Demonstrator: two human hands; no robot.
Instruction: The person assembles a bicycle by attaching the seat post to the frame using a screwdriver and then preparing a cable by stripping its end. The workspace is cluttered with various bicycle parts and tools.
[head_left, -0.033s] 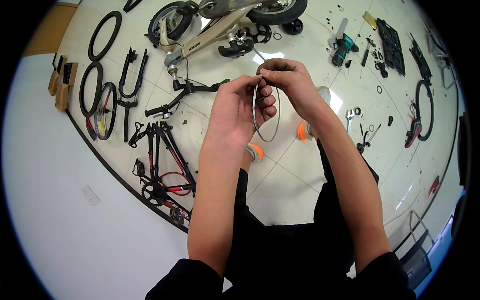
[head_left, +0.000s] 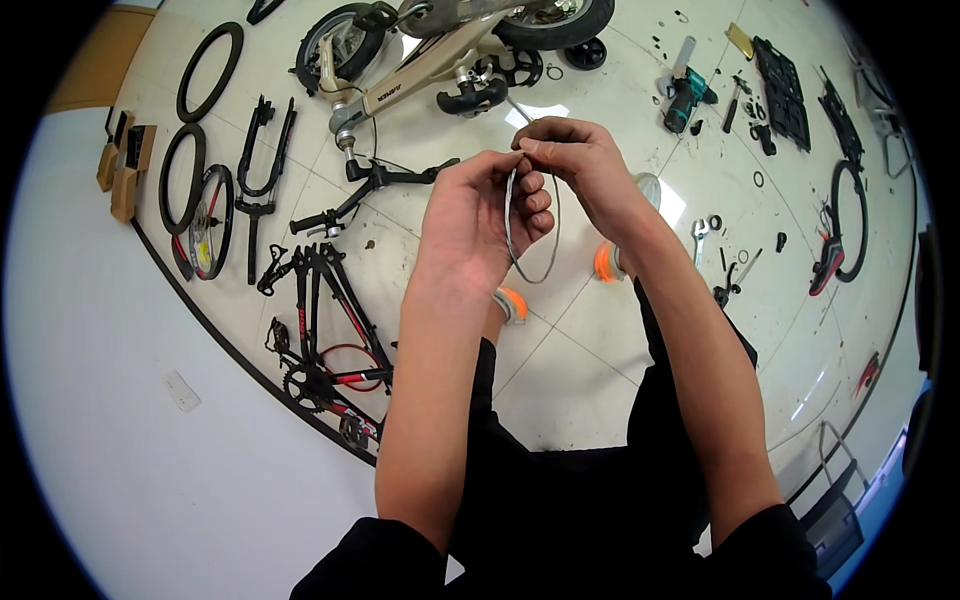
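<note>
cable loop point(head_left: 545, 262) | left hand point(head_left: 478, 225), right hand point(head_left: 578, 160) grips pinching its top | hangs free above floor tiles point(head_left: 580, 350)

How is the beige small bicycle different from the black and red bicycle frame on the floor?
The beige small bicycle has both wheels fitted; the black and red bicycle frame has none. The beige one lies at the top of the view, beyond the hands; the black and red one lies to the person's left, near the white wall. The beige one has a saddle; on the black and red one I see none. Both lie on the tiled floor.
</note>
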